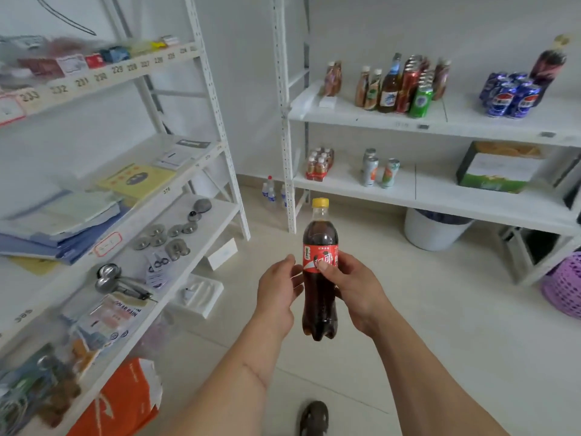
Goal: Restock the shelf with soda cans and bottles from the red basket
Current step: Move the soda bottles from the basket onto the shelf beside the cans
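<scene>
The left hand (278, 286) is cupped beside the cola bottle (320, 272), fingers loosely curved, their tips at the bottle's left side near the red label; whether they actually press it cannot be told. The right hand (353, 286) grips the bottle at mid-height, thumb laid across the front of the label and fingers wrapped behind. The bottle stands upright between the two hands, held in the air above the tiled floor, yellow cap on top, dark drink inside; the label's white characters are partly covered by the thumb and unreadable.

On the left rack (176, 184), edge tags read 233, 232, 231, 230, 229, 228, and a packet shows "SOLAR RAIN". To the right, the white drinks shelf (440, 124) carries mixed bottles and cans, a green can (420, 101), and blue Pepsi cans (511, 96).
</scene>
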